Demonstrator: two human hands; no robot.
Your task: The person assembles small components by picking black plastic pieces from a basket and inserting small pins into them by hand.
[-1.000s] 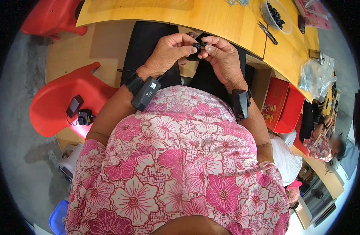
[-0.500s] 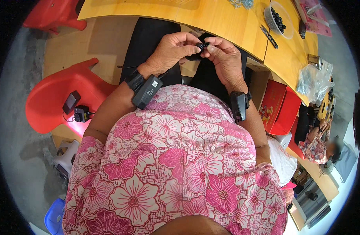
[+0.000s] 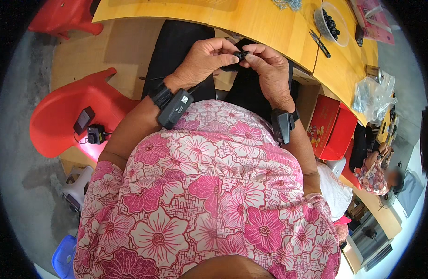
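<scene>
Above my lap, close to the table's near edge, my two hands meet at small black beads [image 3: 242,55]. My left hand [image 3: 203,60] pinches them from the left between thumb and fingers. From the right, the fingertips of my right hand [image 3: 271,72] grip the same black pieces. Fingers cover part of them, so their exact number and any thread through them cannot be made out. On the table to the right, a clear plastic bowl [image 3: 320,24] holds several similar black beads. Dark slim tweezers [image 3: 320,43] lie beside it.
The yellow wooden table [image 3: 269,35] curves ahead of me. A clear plastic bag [image 3: 376,100] and a metal tin [image 3: 374,72] sit at its right. A red box [image 3: 332,128] is below. At left, a red chair [image 3: 60,111] carries small black devices. Another person [image 3: 377,174] sits far right.
My hands stay almost in place with the black beads pinched between them. My right wrist has turned slightly, and the distant person's arms have shifted a little.
</scene>
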